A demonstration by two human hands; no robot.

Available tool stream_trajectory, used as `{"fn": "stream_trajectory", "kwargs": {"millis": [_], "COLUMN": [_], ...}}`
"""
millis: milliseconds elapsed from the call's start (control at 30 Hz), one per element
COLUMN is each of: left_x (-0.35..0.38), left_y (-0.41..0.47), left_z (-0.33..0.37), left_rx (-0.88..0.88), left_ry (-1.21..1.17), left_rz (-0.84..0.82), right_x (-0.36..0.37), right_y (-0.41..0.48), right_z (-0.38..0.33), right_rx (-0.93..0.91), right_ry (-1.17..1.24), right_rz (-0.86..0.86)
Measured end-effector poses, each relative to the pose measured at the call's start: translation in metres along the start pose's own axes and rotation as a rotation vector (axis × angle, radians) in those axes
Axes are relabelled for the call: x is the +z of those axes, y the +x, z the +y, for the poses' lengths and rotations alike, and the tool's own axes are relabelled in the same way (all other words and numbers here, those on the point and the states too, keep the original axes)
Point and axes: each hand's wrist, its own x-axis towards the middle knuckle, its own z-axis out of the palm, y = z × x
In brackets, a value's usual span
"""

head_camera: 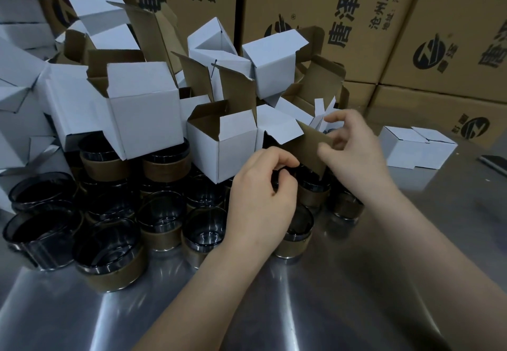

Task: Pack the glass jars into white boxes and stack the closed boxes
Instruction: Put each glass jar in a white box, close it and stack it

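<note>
Several dark glass jars (pixel 162 214) with brown paper sleeves stand crowded on the steel table (pixel 356 282) at left and centre. Behind them lies a heap of open white boxes (pixel 142 114). My left hand (pixel 260 199) curls its fingers over a dark jar among the group, below the box that I work on. My right hand (pixel 354 147) pinches the brown inner flap (pixel 310 144) of a white box (pixel 277 125) just above that jar. One closed white box (pixel 417 147) sits on the table at right.
Large brown cartons (pixel 343 21) with black print wall off the back and the right side. A dark flat object (pixel 493 162) lies at the right edge. Bare steel surface stretches in front of the jars and around my forearms.
</note>
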Motion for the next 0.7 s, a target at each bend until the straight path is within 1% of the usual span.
{"fn": "stream_trajectory", "kwargs": {"millis": [100, 167, 267, 333, 400, 500, 600, 700], "left_x": [0.001, 0.001, -0.001, -0.002, -0.003, -0.005, -0.006, -0.009], "left_y": [0.000, 0.000, 0.000, 0.000, 0.000, 0.001, 0.002, 0.004], "left_z": [0.001, 0.002, 0.003, 0.004, 0.003, 0.002, 0.002, 0.003], "left_rx": [0.012, 0.010, -0.001, 0.003, 0.016, 0.025, 0.052, 0.081], "left_ry": [0.009, 0.018, 0.024, 0.027, 0.023, 0.019, 0.021, 0.018], "left_rz": [0.019, 0.028, 0.020, 0.000, -0.028, -0.099, -0.159, -0.204], "right_x": [-0.004, -0.008, -0.018, -0.026, -0.035, -0.044, -0.049, -0.052], "right_y": [0.003, 0.007, 0.011, 0.012, 0.013, 0.013, 0.009, 0.005], "right_z": [-0.002, -0.006, -0.014, -0.022, -0.030, -0.041, -0.053, -0.062], "right_rx": [-0.048, -0.079, -0.140, -0.219, -0.288, -0.330, -0.387, -0.439], "right_ry": [0.030, 0.080, 0.136, 0.172, 0.209, 0.295, 0.316, 0.373], "right_rz": [0.244, 0.366, 0.479, 0.522, 0.536, 0.503, 0.435, 0.329]}}
